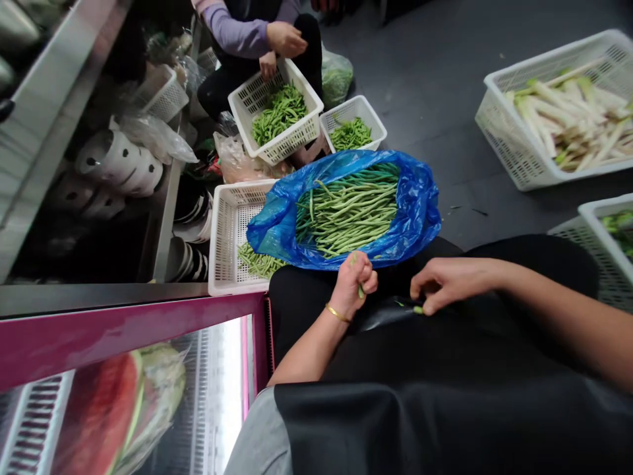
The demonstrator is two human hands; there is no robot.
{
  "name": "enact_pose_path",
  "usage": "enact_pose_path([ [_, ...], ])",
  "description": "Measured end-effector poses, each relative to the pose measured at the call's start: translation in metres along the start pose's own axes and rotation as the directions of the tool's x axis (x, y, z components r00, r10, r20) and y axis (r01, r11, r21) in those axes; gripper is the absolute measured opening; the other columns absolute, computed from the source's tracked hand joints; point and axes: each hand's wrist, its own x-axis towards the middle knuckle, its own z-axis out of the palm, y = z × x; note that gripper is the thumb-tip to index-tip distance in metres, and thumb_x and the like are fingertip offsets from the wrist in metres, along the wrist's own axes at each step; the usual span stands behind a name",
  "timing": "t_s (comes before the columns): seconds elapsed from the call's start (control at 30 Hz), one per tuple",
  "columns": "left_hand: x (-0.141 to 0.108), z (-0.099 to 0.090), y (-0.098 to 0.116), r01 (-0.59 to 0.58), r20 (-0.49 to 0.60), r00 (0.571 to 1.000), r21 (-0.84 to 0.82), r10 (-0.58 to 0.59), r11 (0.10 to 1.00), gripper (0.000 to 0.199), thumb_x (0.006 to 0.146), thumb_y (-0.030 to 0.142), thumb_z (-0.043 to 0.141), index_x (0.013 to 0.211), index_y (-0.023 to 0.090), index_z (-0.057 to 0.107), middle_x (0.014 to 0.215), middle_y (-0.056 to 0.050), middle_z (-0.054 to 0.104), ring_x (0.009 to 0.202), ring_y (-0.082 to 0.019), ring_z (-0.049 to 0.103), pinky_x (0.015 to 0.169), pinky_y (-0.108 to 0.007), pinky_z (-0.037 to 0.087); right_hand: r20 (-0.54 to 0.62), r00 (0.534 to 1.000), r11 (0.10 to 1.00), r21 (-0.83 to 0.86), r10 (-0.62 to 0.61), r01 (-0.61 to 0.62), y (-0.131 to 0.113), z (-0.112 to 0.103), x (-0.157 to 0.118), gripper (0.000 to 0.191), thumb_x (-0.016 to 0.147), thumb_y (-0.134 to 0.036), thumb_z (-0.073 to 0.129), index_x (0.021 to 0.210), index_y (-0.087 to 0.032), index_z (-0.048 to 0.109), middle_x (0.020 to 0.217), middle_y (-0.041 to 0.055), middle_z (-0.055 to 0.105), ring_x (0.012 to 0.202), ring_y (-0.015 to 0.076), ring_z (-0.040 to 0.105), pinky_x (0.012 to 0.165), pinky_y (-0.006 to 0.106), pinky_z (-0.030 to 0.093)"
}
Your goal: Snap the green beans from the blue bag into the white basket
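Long green beans [353,214] fill an open blue plastic bag [418,198] that rests at my knees. My left hand [352,284], with a gold bangle at the wrist, is closed round short green bean pieces just below the bag's near edge. To its right, my right hand [442,284] pinches a small bean piece [418,310] between thumb and fingertips, low over the black apron [445,409]. A white basket [237,204] left of the bag holds short bean pieces [261,262], partly hidden by the bag.
Across from me a person's hands [285,39] are over a white basket [297,135] of cut beans. A smaller basket [378,128] of beans stands beside it. White-stalked vegetables fill a basket [524,165] at right. Metal shelving [168,218] and a lit display case [212,389] are at left.
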Motion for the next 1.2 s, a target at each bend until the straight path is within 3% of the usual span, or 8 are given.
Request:
enact_pose_path([
  [0.13, 0.009, -0.007, 0.011, 0.057, -0.06, 0.997, 0.053, -0.053, 0.997, 0.039, 0.071, 0.048, 0.074, 0.073, 0.016, 0.05, 0.048, 0.009, 0.032, 0.038, -0.004, 0.035, 0.038, -0.016, 0.024, -0.491, 0.869, 0.749, -0.555, 0.058, -0.363, 0.021, -0.048, 0.046, 0.039, 0.09, -0.043, 0.045, 0.109, -0.017, 0.068, 0.106, 0.0138, 0.066, 0.085, 0.0236, 0.064, 0.065, 0.029, 0.044],
  [0.27, 0.013, -0.012, 0.015, 0.116, -0.073, 0.991, 0.051, -0.112, 0.992, 0.037, 0.071, 0.046, 0.073, 0.08, 0.013, 0.059, 0.053, 0.007, 0.041, 0.037, -0.003, 0.034, 0.035, -0.016, 0.019, -0.485, 0.861, 0.518, -0.702, 0.154, -0.489, 0.025, -0.074, 0.099, 0.033, 0.09, -0.023, 0.041, 0.098, -0.008, 0.069, 0.103, 0.0207, 0.063, 0.08, 0.0242, 0.065, 0.061, 0.029, 0.039],
  [0.57, 0.03, -0.015, 0.003, 0.087, -0.212, 0.973, -0.013, -0.088, 0.996, 0.045, 0.071, 0.051, 0.071, 0.088, 0.01, 0.064, 0.068, -0.003, 0.062, 0.04, -0.001, 0.033, 0.036, -0.016, 0.017, -0.318, 0.925, 0.712, -0.698, -0.208, -0.079, -0.002, 0.004, 0.032, 0.036, 0.095, -0.033, 0.035, 0.081, -0.015, 0.063, 0.081, 0.0088, 0.063, 0.063, 0.0145, 0.054, 0.056, 0.026, 0.03],
  [0.83, -0.002, 0.007, -0.013, -0.104, -0.13, 0.979, 0.351, 0.158, 0.931, 0.036, 0.071, 0.046, 0.072, 0.072, 0.012, 0.064, 0.057, 0.002, 0.056, 0.041, -0.001, 0.035, 0.04, -0.018, 0.022, -0.082, 0.997, 0.993, 0.117, -0.007, 0.017, -0.002, 0.036, 0.022, 0.027, 0.081, -0.032, 0.054, 0.06, -0.016, 0.056, 0.054, -0.001, 0.051, 0.048, 0.0093, 0.043, 0.048, 0.023, 0.032],
  [0.9, -0.005, 0.013, -0.009, -0.152, -0.164, 0.969, 0.193, 0.184, 0.97, 0.036, 0.073, 0.048, 0.071, 0.078, 0.013, 0.062, 0.057, 0.003, 0.055, 0.038, -0.001, 0.031, 0.038, -0.018, 0.019, -0.387, 0.921, 0.908, 0.402, 0.05, 0.12, -0.013, 0.033, 0.012, 0.027, 0.08, -0.039, 0.058, 0.066, -0.016, 0.059, 0.057, -0.0014, 0.052, 0.046, 0.0084, 0.042, 0.044, 0.022, 0.031],
  [0.97, -0.006, 0.017, -0.006, -0.178, -0.157, 0.97, 0.065, 0.186, 0.982, 0.036, 0.074, 0.049, 0.07, 0.083, 0.014, 0.061, 0.057, 0.003, 0.054, 0.038, -0.002, 0.031, 0.037, -0.018, 0.018, -0.676, 0.714, 0.74, 0.571, 0.18, 0.354, -0.022, 0.032, 0.004, 0.028, 0.078, -0.044, 0.063, 0.069, -0.018, 0.058, 0.059, -0.0024, 0.051, 0.044, 0.0072, 0.04, 0.042, 0.022, 0.032],
  [1.07, -0.008, 0.016, -0.005, -0.18, -0.124, 0.976, -0.005, 0.178, 0.984, 0.036, 0.074, 0.048, 0.071, 0.083, 0.015, 0.06, 0.055, 0.003, 0.052, 0.039, -0.003, 0.034, 0.037, -0.018, 0.02, -0.822, 0.514, 0.613, 0.543, 0.246, 0.574, -0.021, 0.032, -0.001, 0.029, 0.076, -0.048, 0.067, 0.07, -0.021, 0.058, 0.063, -0.0024, 0.054, 0.047, 0.0075, 0.043, 0.046, 0.022, 0.038],
  [1.2, -0.012, 0.002, -0.005, -0.057, 0.072, 0.996, 0.057, 0.052, 0.997, 0.037, 0.073, 0.048, 0.069, 0.07, 0.013, 0.059, 0.049, 0.002, 0.048, 0.038, -0.005, 0.037, 0.038, -0.019, 0.021, -0.454, 0.885, 0.861, 0.488, 0.108, 0.145, 0.0, 0.021, 0.0, 0.037, 0.064, -0.047, 0.077, 0.086, -0.019, 0.071, 0.077, 0.0031, 0.067, 0.069, 0.0157, 0.06, 0.063, 0.028, 0.048],
])
